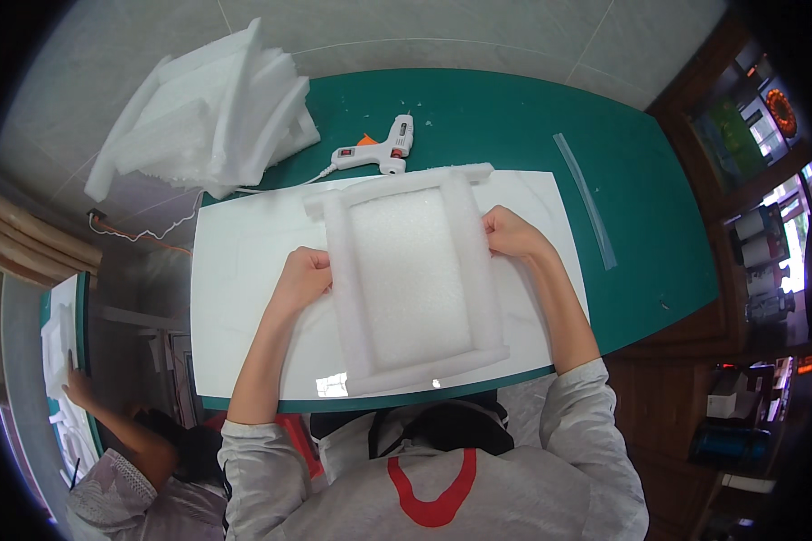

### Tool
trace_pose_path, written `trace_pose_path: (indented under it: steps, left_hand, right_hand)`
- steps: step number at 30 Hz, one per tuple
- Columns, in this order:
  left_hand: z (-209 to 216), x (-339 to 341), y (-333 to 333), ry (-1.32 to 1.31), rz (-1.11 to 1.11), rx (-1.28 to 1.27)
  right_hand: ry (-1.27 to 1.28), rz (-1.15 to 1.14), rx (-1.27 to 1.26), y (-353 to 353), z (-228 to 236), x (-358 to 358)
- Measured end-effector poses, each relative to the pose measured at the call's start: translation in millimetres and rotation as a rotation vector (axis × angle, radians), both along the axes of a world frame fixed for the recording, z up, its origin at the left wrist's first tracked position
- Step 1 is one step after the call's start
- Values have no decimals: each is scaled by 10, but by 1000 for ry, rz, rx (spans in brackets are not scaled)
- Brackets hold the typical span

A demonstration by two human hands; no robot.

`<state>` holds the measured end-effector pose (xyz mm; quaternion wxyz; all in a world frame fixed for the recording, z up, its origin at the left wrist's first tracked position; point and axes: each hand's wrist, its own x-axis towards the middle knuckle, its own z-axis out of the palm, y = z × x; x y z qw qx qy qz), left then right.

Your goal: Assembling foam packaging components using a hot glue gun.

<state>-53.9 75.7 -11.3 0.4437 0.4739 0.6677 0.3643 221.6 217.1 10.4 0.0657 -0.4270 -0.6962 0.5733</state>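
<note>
A shallow white foam tray (pixel 406 279), a flat sheet with foam strips along its edges, lies in front of me, slightly turned. My left hand (pixel 305 276) grips its left strip at mid-height, fingers closed on the foam. On the other side, my right hand (pixel 512 232) is closed on the right strip, somewhat farther up. The fingertips of both hands are partly hidden against the foam. Beneath the tray is a glossy white board (pixel 244 261). Beyond its far edge, a white glue gun (pixel 379 147) with an orange part rests on its side.
Several white foam pieces (pixel 212 117) are stacked at the far left of the green table (pixel 496 108). A clear glue stick strip (pixel 585 200) lies on the right. The gun's white cord (pixel 284 187) runs left toward the wall. Another person (pixel 144 460) works at the lower left.
</note>
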Motion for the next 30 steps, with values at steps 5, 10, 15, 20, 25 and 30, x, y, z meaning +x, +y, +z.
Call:
trace_pose_path:
  steps: [5, 10, 15, 20, 25, 30]
  left_hand:
    - [-4, 7, 2, -12, 14, -7]
    - [1, 0, -1, -15, 6, -23]
    - [18, 16, -1, -27, 26, -21]
    - [3, 16, 3, -25, 39, -4]
    - [10, 24, 4, -21, 52, -22]
    - [24, 35, 4, -20, 54, -28]
  right_hand:
    - [11, 6, 1, 12, -26, 16]
    - [12, 12, -4, 5, -8, 11]
    - [0, 1, -5, -23, 37, -1]
    - [4, 3, 4, 0, -27, 12]
    - [4, -2, 9, -19, 3, 2]
    - [-15, 4, 21, -10, 12, 7]
